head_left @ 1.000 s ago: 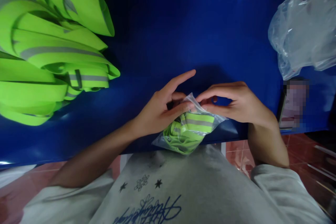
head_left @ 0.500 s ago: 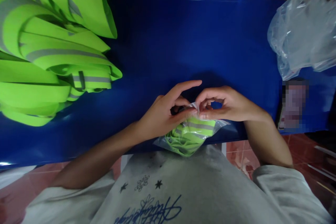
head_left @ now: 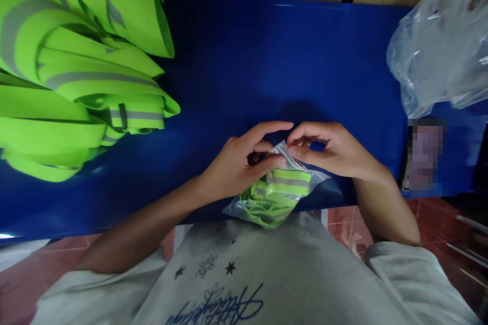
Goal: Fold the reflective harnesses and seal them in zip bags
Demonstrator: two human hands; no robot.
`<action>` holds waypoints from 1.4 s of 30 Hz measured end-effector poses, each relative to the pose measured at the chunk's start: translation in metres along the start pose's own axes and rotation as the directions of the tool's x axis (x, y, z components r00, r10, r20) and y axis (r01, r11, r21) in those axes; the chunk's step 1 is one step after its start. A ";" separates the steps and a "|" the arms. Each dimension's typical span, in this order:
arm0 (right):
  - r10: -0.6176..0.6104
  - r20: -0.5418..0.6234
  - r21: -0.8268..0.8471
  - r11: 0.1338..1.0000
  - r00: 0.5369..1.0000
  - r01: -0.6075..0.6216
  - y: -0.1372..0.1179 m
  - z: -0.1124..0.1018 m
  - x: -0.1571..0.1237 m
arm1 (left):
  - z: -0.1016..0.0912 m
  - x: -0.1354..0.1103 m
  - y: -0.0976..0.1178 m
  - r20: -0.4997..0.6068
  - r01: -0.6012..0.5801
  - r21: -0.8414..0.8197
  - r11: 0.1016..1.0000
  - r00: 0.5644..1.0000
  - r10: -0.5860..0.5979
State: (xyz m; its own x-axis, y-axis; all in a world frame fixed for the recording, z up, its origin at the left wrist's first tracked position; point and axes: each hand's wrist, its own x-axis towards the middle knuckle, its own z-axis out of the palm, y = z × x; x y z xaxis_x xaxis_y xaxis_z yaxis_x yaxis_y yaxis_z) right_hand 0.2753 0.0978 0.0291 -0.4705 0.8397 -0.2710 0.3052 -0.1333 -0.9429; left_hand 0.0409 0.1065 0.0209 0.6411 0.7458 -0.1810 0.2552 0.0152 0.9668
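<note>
A small clear plastic bag (head_left: 276, 193) stuffed with a folded neon-green band with a grey reflective stripe lies at the near edge of the blue table (head_left: 267, 61), against my grey shirt. My left hand (head_left: 240, 162) pinches the bag's open top between thumb and fingers, its index finger stretched out. My right hand (head_left: 331, 150) pinches the same top edge from the right, fingertips meeting those of the left.
A big heap of neon-green reflective bands (head_left: 72, 71) fills the table's left side. A bundle of empty clear plastic bags (head_left: 438, 51) lies at the right, with a blurred-out object (head_left: 423, 155) just below it. Red floor tiles show under the table's near edge.
Both hands stayed on the bag's top, their fingertips drawing closer together along its edge. The left index finger lowered. The view shifted slightly.
</note>
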 end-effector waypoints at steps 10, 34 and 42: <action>0.016 0.042 0.008 1.000 0.999 -0.016 -0.003 -0.005 -0.003 | -0.002 0.001 0.001 -0.066 -0.014 0.059 0.998 0.998 0.018; 0.196 0.029 0.181 0.963 0.980 -0.198 -0.009 -0.022 -0.007 | -0.017 0.000 0.002 -0.161 -0.008 -0.090 0.996 0.987 -0.006; -0.154 -0.177 -0.156 0.980 0.972 0.127 -0.026 -0.008 -0.023 | -0.023 0.007 -0.009 -0.231 0.010 -0.131 0.991 0.972 -0.040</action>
State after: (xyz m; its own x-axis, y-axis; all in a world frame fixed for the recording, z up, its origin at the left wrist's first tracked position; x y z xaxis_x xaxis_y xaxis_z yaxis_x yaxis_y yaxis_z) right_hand 0.2853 0.0865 0.0611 -0.3576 0.9301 -0.0839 0.3681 0.0579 -0.9280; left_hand 0.0263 0.1271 0.0154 0.4462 0.8781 -0.1729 0.1643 0.1095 0.9803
